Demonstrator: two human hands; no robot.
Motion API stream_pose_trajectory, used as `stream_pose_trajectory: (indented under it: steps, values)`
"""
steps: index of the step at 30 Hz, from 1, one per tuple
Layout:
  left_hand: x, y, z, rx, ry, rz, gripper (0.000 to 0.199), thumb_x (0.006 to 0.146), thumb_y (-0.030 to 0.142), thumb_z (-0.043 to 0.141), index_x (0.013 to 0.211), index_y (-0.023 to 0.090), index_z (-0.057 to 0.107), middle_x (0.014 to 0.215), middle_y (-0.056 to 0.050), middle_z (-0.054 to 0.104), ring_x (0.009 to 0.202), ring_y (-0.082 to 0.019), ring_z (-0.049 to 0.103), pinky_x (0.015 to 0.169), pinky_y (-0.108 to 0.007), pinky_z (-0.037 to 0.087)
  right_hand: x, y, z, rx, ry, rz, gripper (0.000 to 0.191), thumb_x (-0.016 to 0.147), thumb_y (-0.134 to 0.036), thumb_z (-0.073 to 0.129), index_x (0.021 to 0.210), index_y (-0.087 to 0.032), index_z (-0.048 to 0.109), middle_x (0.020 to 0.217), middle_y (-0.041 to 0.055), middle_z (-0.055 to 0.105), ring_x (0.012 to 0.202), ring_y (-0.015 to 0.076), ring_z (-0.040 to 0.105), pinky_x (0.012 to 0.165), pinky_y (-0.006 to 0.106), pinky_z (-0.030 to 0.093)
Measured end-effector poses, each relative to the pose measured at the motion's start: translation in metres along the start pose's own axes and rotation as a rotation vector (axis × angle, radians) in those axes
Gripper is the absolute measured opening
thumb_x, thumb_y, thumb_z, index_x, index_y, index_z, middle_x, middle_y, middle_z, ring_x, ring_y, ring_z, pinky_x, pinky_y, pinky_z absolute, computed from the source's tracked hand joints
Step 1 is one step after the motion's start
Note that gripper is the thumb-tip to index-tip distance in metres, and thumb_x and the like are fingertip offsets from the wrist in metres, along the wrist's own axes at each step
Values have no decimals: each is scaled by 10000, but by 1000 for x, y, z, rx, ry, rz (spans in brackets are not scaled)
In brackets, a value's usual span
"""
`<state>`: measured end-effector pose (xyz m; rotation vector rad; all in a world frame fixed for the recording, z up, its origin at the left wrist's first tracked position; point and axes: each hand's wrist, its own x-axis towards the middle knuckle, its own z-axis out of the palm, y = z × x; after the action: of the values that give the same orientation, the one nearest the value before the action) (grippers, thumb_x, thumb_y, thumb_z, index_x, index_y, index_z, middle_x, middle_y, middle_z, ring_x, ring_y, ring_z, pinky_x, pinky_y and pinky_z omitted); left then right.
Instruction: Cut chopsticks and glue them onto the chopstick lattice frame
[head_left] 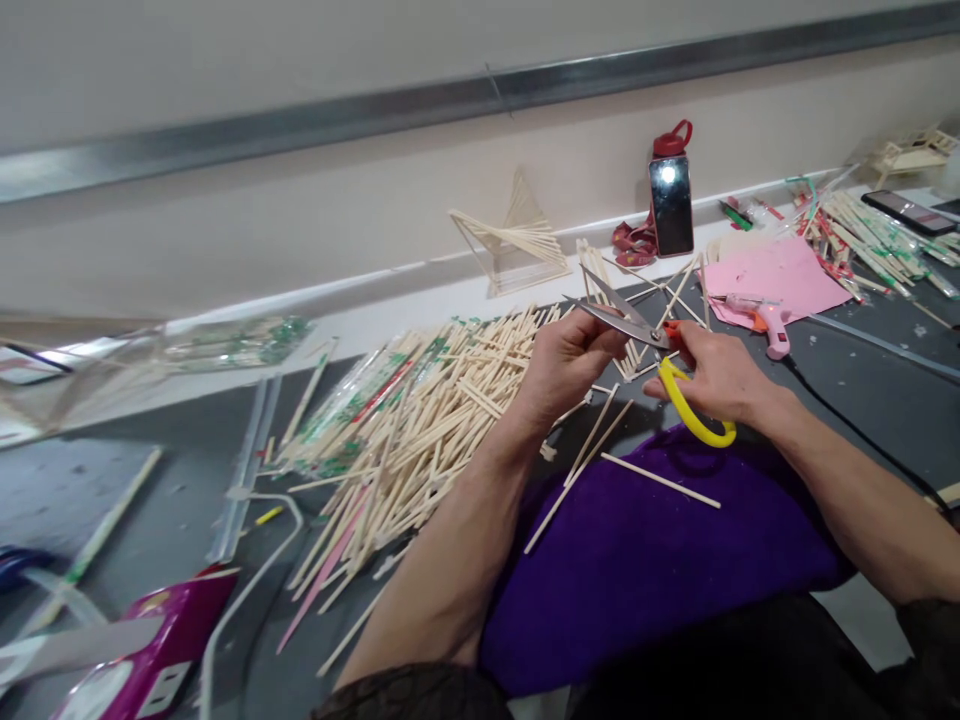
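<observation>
My right hand (716, 370) is closed around a pair of scissors (681, 402) with a yellow handle and metal blades, which stand apart and point left. Curled beside the lower blade is my left hand (574, 362), its fingers pressed together; what they pinch is hidden. Below the hands, loose wooden chopsticks (660, 480) lie on a purple cloth (675, 590) over my lap and the table edge. A big heap of chopsticks (450, 420) spreads to the left of my left forearm. Joined sticks (679, 290) stand just behind the scissors.
A pink glue gun (761, 312) with a black cord rests by pink paper (780, 275) at the right. Behind are a phone (671, 205) against a red-capped bottle (670, 143) and a stick model (517, 240). Wrapped chopsticks (877, 240) lie far right; a magenta packet (161, 640) is front left.
</observation>
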<state>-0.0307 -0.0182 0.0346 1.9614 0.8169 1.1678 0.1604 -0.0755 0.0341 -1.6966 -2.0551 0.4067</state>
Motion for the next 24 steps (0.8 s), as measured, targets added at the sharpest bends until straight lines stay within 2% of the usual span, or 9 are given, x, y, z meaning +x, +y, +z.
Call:
stream_pose_trajectory:
  steps: [3,7,14,20,24]
  values:
    - [1,-4,2,-97,61,-31,171,788,348,689,795,181,655,585,33,590,468,-73,461,441,-204,359,1,0,1,-3,8,4,528,791,-572,577,1109,-151,565,894,74,665,746,212,599,636,312,371]
    - [-1,-6,4,-88,74,-33,157,825,328,656,761,185,671,563,30,582,513,-81,504,478,-197,382,2,3,4,-33,55,-25,556,766,-590,593,1111,-155,562,922,83,653,776,230,594,644,323,373]
    - [-3,-5,3,-84,15,-40,397,856,516,612,659,172,623,533,16,537,484,-82,461,453,-201,367,3,7,4,-50,83,-103,577,736,-608,620,1091,-158,556,953,97,634,809,240,576,660,335,382]
    - [-1,-1,-2,73,-57,62,480,914,500,529,570,168,568,532,10,547,475,-75,464,469,-202,362,4,8,5,-10,55,-101,570,733,-603,618,1091,-163,561,956,81,627,797,226,570,647,318,360]
    - [-1,4,-3,258,-38,163,520,933,526,475,560,175,565,534,2,575,487,-87,500,506,-215,384,3,6,5,12,34,-69,595,719,-619,635,1091,-162,550,940,78,627,800,232,570,638,315,352]
